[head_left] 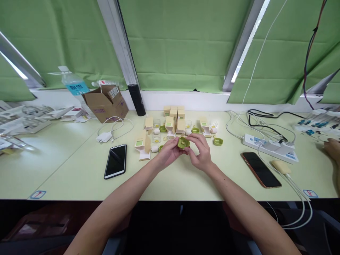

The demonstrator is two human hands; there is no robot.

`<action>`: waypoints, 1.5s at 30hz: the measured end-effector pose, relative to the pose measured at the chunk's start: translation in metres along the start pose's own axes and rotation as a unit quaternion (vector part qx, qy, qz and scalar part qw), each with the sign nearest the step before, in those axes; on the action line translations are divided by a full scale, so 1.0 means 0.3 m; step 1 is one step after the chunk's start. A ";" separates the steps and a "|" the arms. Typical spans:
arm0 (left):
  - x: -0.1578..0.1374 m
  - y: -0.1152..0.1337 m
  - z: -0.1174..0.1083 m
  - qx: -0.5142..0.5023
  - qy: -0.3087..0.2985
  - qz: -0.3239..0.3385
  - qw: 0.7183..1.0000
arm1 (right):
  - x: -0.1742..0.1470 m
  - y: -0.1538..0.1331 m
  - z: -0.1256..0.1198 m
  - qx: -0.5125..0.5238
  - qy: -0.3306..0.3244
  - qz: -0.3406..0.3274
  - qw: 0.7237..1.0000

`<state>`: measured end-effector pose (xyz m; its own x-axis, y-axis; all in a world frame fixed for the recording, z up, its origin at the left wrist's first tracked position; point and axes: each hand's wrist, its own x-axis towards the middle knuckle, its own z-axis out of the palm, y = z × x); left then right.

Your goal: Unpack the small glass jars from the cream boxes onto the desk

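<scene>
Between both hands, above the front-middle of the table, is a small green square plastic cup (183, 142) with its hollow side facing me. My left hand (170, 152) is closed around its left and lower side. The fingers of my right hand (199, 150) pinch its right edge. Just beyond lie similar green cups, one at the right (218, 141) and one farther back (195, 130). Among them stand opened small cream boxes (142, 145), white rolls (154, 148) and clear plastic pieces (157, 139). Closed cream boxes (173, 112) are grouped behind.
A phone (115, 161) lies at left, another phone (261, 169) at right beside a power strip (270, 148) and cables. A cardboard box (106, 104), black cylinder (136, 100) and large bottle (75, 85) stand at back left. Another person's hand (332, 148) rests at the right edge.
</scene>
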<state>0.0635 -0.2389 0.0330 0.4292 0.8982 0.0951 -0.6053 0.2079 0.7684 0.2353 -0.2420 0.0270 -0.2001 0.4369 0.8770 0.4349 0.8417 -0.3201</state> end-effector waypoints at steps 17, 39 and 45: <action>-0.003 0.014 0.018 0.267 0.031 0.054 0.962 | -0.006 0.018 0.014 -0.030 -0.006 -0.018 0.999; 0.043 0.118 -0.092 0.227 0.199 0.277 0.912 | -0.028 0.123 0.074 -0.086 -0.134 0.158 0.974; 0.031 0.099 -0.080 0.312 0.237 0.256 0.884 | 0.025 0.128 0.137 -0.201 -0.285 0.190 0.918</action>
<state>0.0334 -0.2150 0.0415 -0.2119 0.9048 0.3694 -0.0873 -0.3939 0.9150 0.2144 -0.1934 0.0067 -0.3442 0.8662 0.3622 0.8339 0.4593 -0.3059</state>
